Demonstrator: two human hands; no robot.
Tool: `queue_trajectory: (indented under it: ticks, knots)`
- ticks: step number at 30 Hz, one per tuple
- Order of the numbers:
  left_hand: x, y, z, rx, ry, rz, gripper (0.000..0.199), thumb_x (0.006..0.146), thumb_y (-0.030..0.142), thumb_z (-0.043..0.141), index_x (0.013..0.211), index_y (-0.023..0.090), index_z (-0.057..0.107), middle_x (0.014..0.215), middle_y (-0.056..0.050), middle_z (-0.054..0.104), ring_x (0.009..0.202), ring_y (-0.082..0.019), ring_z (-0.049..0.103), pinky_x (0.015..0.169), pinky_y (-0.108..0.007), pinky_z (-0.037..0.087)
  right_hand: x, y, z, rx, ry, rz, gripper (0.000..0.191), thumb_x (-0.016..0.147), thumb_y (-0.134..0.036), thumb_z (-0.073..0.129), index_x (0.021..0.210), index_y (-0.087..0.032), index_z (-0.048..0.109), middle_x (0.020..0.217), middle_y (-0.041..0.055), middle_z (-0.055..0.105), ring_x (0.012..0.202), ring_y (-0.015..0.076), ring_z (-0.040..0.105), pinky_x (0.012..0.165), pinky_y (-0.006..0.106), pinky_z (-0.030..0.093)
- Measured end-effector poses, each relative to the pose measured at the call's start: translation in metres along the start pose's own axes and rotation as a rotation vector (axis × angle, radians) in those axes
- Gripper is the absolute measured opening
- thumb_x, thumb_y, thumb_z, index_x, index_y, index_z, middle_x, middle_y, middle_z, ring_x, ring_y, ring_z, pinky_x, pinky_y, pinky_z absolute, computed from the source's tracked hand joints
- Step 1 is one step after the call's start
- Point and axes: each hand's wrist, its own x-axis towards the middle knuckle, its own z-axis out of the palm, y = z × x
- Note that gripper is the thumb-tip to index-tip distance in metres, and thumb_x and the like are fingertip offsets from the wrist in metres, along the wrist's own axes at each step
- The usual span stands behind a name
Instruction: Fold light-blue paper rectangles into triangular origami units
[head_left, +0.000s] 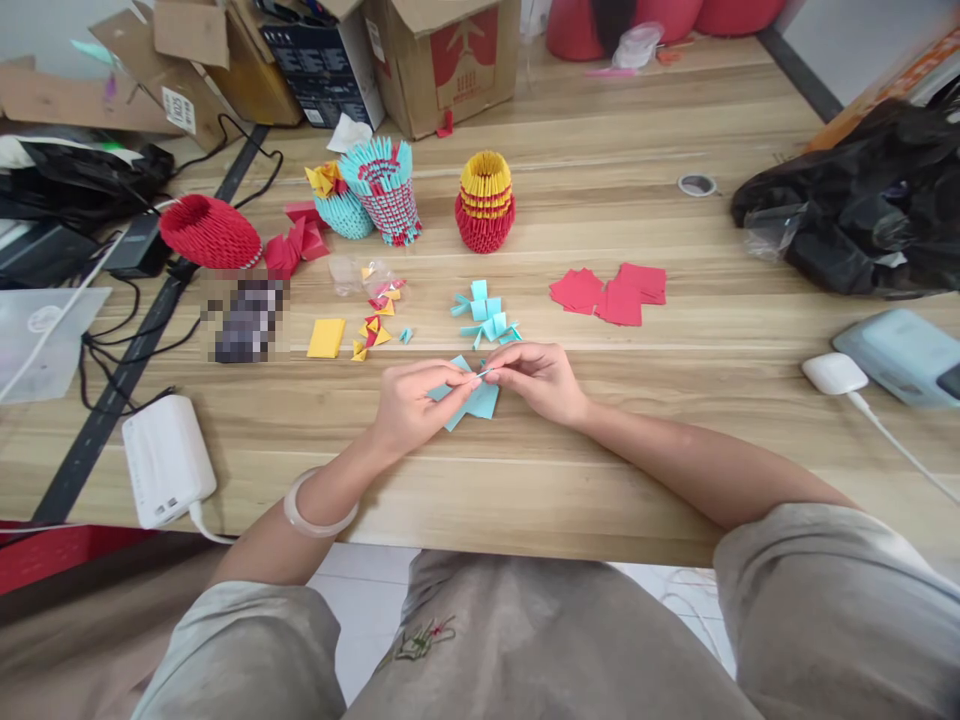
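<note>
A small folded piece of light blue paper [485, 373] is pinched between my two hands, mostly covered by the fingertips. My left hand [417, 402] is closed on its left end, and my right hand [541, 382] grips the right end with thumb and fingers. Beneath them, flat light blue paper sheets [482, 402] lie on the wooden table [525, 500]. Just beyond my hands sit several folded light blue pieces [489, 308]. Red paper sheets [621, 296] are spread to the right, and a yellow paper stack [326, 338] lies to the left near small red and yellow folded pieces [375, 328].
Behind stand a red and yellow paper vase [486, 205], a blue and red one [386, 195] and a red paper bowl [210, 232]. Cardboard boxes [450, 70] line the back. A white power strip [169, 460] is at left, a black bag [862, 200] and a charger [835, 374] at right.
</note>
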Motion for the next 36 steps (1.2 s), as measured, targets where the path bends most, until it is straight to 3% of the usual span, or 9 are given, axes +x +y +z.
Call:
queue_trajectory:
  ticks: [18,23,27,29,32,34,36]
  knots:
    - [0.002,0.003,-0.001,-0.033,0.005,0.054,0.013,0.081,0.018,0.065,0.069,0.016,0.065,0.069,-0.003,0.071,0.062,-0.011,0.067,0.058,-0.018,0.053,0.003,-0.003,-0.003,0.037,-0.069,-0.032,0.015,0.072,-0.033,0.076,0.072,-0.02,0.069,0.075,0.0016,0.07,0.075,0.0131,0.064,0.072,0.031,0.055]
    - [0.001,0.002,0.0,-0.046,0.0,0.054,0.012,0.08,0.017,0.066,0.068,0.015,0.065,0.069,-0.004,0.071,0.062,-0.011,0.066,0.058,-0.018,0.051,0.002,-0.002,-0.003,0.021,-0.087,-0.091,0.015,0.075,-0.032,0.074,0.071,-0.02,0.067,0.073,0.0015,0.067,0.073,0.0122,0.062,0.069,0.029,0.053]
    - [0.001,0.001,0.002,-0.05,-0.027,0.007,0.015,0.082,0.021,0.065,0.067,0.016,0.066,0.067,-0.002,0.07,0.06,-0.011,0.065,0.056,-0.019,0.05,-0.001,-0.002,-0.002,-0.002,-0.094,-0.028,0.023,0.078,-0.039,0.07,0.074,-0.019,0.061,0.07,0.0003,0.064,0.066,0.0111,0.061,0.063,0.027,0.053]
    - [0.003,-0.001,-0.001,-0.034,-0.026,-0.047,0.014,0.082,0.023,0.065,0.069,0.017,0.067,0.067,-0.002,0.071,0.06,-0.011,0.064,0.057,-0.02,0.05,-0.001,-0.002,-0.003,-0.02,-0.05,-0.005,0.026,0.08,-0.042,0.067,0.076,-0.019,0.056,0.065,-0.0012,0.062,0.059,0.0101,0.059,0.056,0.025,0.051]
    - [0.008,-0.007,-0.011,0.02,-0.035,-0.194,0.013,0.078,0.028,0.07,0.073,0.017,0.069,0.073,-0.003,0.072,0.064,-0.013,0.065,0.062,-0.024,0.051,0.005,-0.002,-0.01,-0.038,0.136,-0.034,0.028,0.081,-0.042,0.066,0.075,-0.02,0.05,0.056,-0.0044,0.058,0.046,0.0072,0.051,0.045,0.021,0.042]
    - [0.011,-0.011,-0.02,0.061,-0.139,-0.296,0.02,0.072,0.036,0.075,0.077,0.018,0.07,0.088,-0.006,0.073,0.078,-0.017,0.067,0.069,-0.028,0.053,0.011,-0.002,-0.015,-0.04,0.247,-0.03,0.031,0.08,-0.042,0.067,0.074,-0.02,0.047,0.052,-0.0061,0.056,0.041,0.0056,0.046,0.04,0.019,0.037]
    - [0.013,-0.013,-0.026,0.139,-0.328,-0.379,0.035,0.064,0.043,0.079,0.088,0.019,0.07,0.109,-0.008,0.069,0.099,-0.024,0.064,0.084,-0.036,0.052,0.017,0.0,-0.018,-0.038,0.294,0.033,0.033,0.076,-0.043,0.07,0.076,-0.019,0.048,0.054,-0.0048,0.06,0.042,0.0062,0.05,0.04,0.019,0.039]
